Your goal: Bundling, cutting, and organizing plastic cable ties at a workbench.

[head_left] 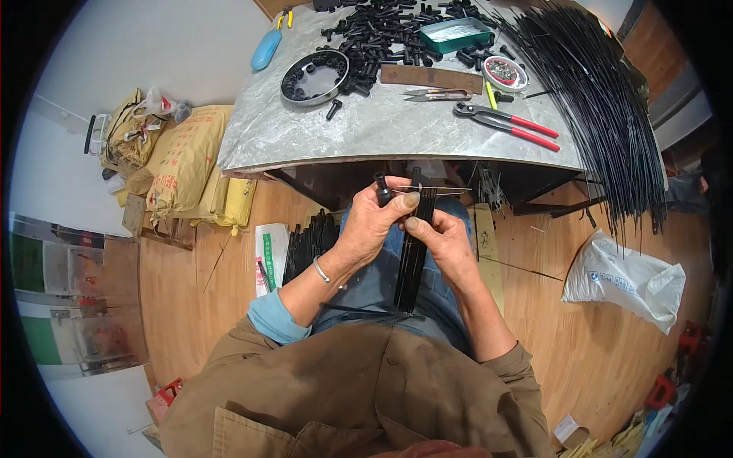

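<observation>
Over my lap, both hands are closed on a bundle of thin black ribs (pixel 412 267) that looks like a folded umbrella frame. My left hand (pixel 370 223) pinches its upper part between thumb and fingers. A short black cylindrical fitting (pixel 382 188) also stands in that hand, above the index finger. My right hand (pixel 447 244) presses its thumb against the ribs from the right. A few thin rods (pixel 447 189) stick out to the right by the thumbs. The lower end of the bundle lies against my lap, with a dark strip (pixel 359 309) pointing left.
On the grey table (pixel 366 137) are piled black fittings (pixel 382 34), a round dish (pixel 314 76), a green tray (pixel 456 35), snips (pixel 437 95) and red-handled pincers (pixel 508 126). Long black rods (pixel 603 114) overhang its right edge. Yellow sacks (pixel 187 160) stand left, a white bag (pixel 622 278) right.
</observation>
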Demonstrator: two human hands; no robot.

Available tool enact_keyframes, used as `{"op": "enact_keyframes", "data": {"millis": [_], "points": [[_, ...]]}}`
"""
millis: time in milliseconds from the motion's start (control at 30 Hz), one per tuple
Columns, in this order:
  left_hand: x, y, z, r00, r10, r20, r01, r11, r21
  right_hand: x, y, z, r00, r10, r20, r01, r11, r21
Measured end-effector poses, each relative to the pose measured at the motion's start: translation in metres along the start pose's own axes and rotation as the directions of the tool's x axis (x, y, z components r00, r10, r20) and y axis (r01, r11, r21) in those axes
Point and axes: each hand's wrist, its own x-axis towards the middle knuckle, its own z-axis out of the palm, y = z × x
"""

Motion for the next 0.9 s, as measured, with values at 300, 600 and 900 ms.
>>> {"op": "enact_keyframes", "data": {"millis": [300,600,900], "points": [[0.0,0.003,-0.002,0.996,-0.056,0.069,0.072,0.963,-0.26,0.0,0.005,-0.007,0.985,0.134,0.111,-0.152,0.973,0.171],[-0.008,0.007,-0.002,0.997,0.007,0.072,-0.006,1.0,-0.015,-0.002,0.002,0.002,0.999,-0.029,0.035,0.028,0.999,0.033],[-0.009,0.02,0.0,0.999,-0.048,0.019,0.044,0.985,0.169,-0.01,-0.018,0.031,0.989,-0.086,-0.121,0.115,0.96,0.255]]}}
